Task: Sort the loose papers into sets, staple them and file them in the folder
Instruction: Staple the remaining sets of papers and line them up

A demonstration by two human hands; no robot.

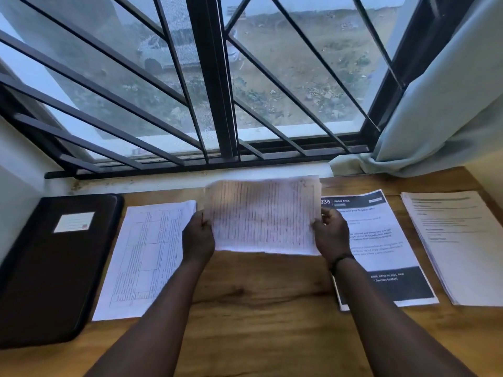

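Both hands' grip closed, left hand (198,239) and right hand (331,236) pinching lined papers (262,216) between them

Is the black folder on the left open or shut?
Shut. The folder lies flat on the table, cover and label up, no papers showing.

Bare wood of the tabletop (261,308) open along the near edge between both forearms, folder (51,268) filling the left edge, paper stacks (460,246) covering the right edge, window bars (168,104) closing the far edge
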